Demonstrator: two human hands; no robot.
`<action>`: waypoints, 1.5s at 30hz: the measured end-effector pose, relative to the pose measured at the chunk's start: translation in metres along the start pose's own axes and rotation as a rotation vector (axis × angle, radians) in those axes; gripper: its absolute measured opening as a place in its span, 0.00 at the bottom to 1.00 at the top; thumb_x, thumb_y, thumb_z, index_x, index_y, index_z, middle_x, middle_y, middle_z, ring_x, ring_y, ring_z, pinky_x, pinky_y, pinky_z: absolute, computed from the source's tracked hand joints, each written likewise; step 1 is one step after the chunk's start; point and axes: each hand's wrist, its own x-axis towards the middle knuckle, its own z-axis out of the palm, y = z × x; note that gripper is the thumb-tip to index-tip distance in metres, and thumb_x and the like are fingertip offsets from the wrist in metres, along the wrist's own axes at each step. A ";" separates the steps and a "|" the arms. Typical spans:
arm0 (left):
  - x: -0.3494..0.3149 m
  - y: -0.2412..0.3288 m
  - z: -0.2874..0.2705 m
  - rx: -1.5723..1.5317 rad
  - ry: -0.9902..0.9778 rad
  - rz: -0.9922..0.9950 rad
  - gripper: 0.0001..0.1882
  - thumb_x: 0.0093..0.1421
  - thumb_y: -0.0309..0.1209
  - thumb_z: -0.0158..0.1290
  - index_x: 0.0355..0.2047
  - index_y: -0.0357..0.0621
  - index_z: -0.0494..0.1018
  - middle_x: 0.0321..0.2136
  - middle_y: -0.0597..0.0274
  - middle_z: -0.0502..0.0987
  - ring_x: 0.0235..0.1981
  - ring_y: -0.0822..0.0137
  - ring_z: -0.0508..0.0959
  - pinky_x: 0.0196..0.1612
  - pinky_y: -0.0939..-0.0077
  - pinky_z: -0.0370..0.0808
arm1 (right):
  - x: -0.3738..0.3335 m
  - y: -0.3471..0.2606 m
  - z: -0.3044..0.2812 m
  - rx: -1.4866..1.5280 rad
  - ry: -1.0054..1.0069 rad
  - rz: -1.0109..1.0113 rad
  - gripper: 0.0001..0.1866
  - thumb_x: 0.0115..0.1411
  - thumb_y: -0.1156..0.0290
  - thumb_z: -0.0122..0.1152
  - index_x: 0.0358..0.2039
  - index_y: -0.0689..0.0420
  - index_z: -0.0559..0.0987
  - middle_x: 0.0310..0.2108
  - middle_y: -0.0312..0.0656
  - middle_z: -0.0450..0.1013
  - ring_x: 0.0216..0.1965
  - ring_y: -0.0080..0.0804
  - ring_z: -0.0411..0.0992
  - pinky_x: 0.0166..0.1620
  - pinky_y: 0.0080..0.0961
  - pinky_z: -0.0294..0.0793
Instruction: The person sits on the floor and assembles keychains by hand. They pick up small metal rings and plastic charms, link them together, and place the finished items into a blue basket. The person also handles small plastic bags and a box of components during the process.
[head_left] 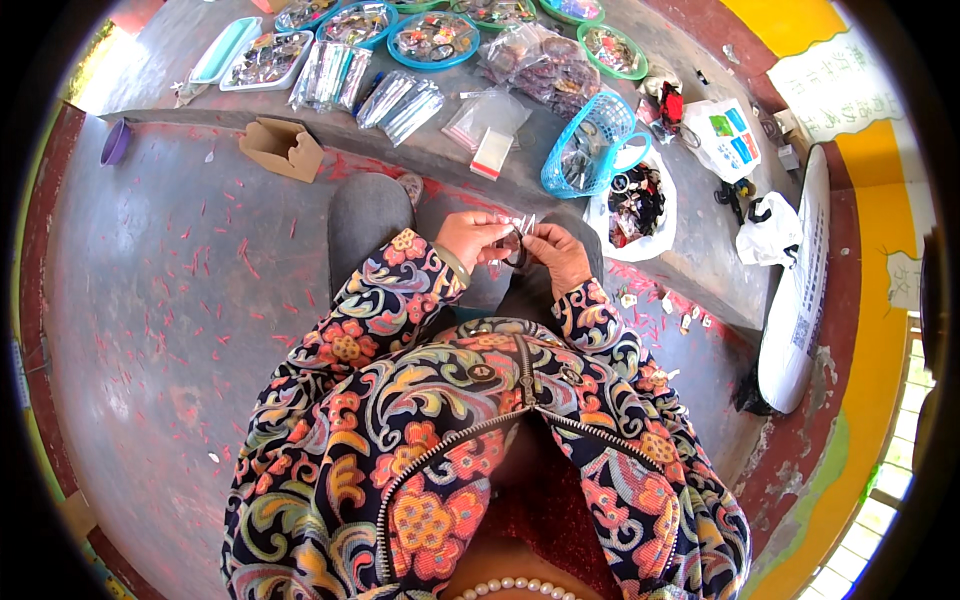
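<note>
Purple bowl, far left, on the floor; red scraps scattered across it. White tray of small goods up on the ledge. Cardboard box on the floor below, top flaps up. Packets of long, thin items right of the tray, more packets just beside. Left hand over the lap, thumb and fingertips pinching a small item, part clear, part dark; fingers hide some, exact kind can't be told. Item sits between the hands, in front of the knees. Red-and-white card on the ledge beyond. Right hand pinches the item's other side, fingers curled. Blue basket tilted on the ledge; white bag of mixed small pieces, near the right hand. White slab far right, by the wall.
</note>
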 end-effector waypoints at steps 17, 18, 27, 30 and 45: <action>0.005 -0.008 -0.004 0.051 -0.207 -0.024 0.11 0.57 0.28 0.46 0.36 0.33 0.70 0.29 0.59 0.74 0.29 0.71 0.75 0.33 0.81 0.75 | 0.001 0.002 -0.003 0.079 0.183 0.007 0.07 0.49 0.74 0.59 0.27 0.63 0.76 0.22 0.35 0.72 0.22 0.18 0.66 0.27 0.13 0.64; 0.005 -0.008 -0.004 0.056 -0.207 -0.018 0.11 0.57 0.28 0.45 0.36 0.33 0.70 0.29 0.59 0.74 0.28 0.71 0.75 0.33 0.81 0.75 | 0.000 0.000 -0.002 0.079 0.181 0.018 0.06 0.49 0.74 0.59 0.27 0.63 0.76 0.22 0.35 0.72 0.22 0.18 0.66 0.28 0.13 0.64; 0.004 -0.007 -0.004 0.168 -0.116 0.085 0.11 0.56 0.28 0.46 0.35 0.32 0.70 0.29 0.56 0.73 0.28 0.68 0.76 0.31 0.78 0.76 | -0.002 -0.004 0.006 0.022 0.053 0.016 0.07 0.49 0.75 0.59 0.30 0.63 0.75 0.24 0.35 0.72 0.24 0.17 0.66 0.30 0.12 0.64; 0.002 -0.002 0.000 0.147 -0.061 0.045 0.09 0.56 0.27 0.46 0.34 0.32 0.70 0.30 0.57 0.73 0.29 0.68 0.75 0.31 0.78 0.76 | -0.002 -0.002 0.003 -0.007 0.019 -0.003 0.06 0.49 0.76 0.59 0.29 0.63 0.74 0.24 0.35 0.71 0.24 0.17 0.66 0.30 0.13 0.64; 0.005 -0.008 -0.004 0.049 -0.075 0.041 0.06 0.55 0.25 0.47 0.32 0.35 0.70 0.31 0.60 0.73 0.29 0.70 0.75 0.30 0.81 0.75 | -0.003 0.003 0.007 0.101 0.133 0.006 0.06 0.50 0.77 0.57 0.30 0.63 0.75 0.25 0.35 0.72 0.25 0.18 0.68 0.30 0.13 0.66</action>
